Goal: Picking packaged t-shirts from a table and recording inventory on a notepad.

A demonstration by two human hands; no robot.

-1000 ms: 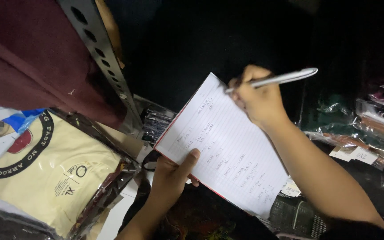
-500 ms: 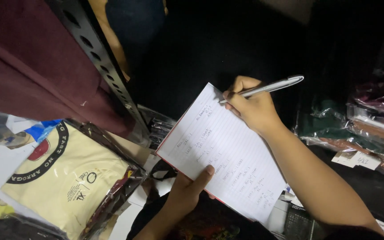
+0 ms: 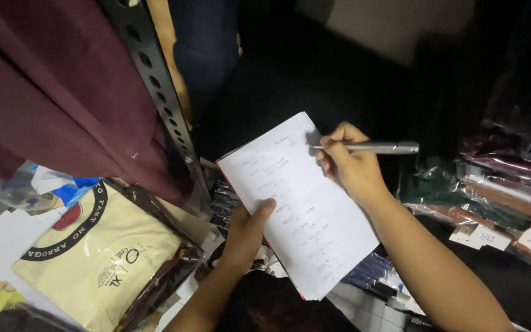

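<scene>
The left hand [image 3: 247, 230] is gripping the bottom edge of a white notepad [image 3: 299, 203], thumb lying on the page, while the right hand [image 3: 351, 166] is pinching a silver pen [image 3: 376, 147] at its top corner. A holed metal shelf post [image 3: 155, 86], a maroon cloth [image 3: 50, 92] and a bagged cream T-shirt [image 3: 93, 258] are crowding the left; bagged clothes [image 3: 499, 190] are sitting on the right. The background is staying too dark to make out, and the scribbles are looking too tiny to read.

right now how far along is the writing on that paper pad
Done: handwritten lines already run down most of the white notepad, from near the top to the lower part. In hand: the left hand grips the pad's lower left edge, and the right hand holds a silver pen with its tip at the pad's upper right edge. Left: only a bare strip remains at the bottom. Whether further pages follow cannot be seen.
</scene>
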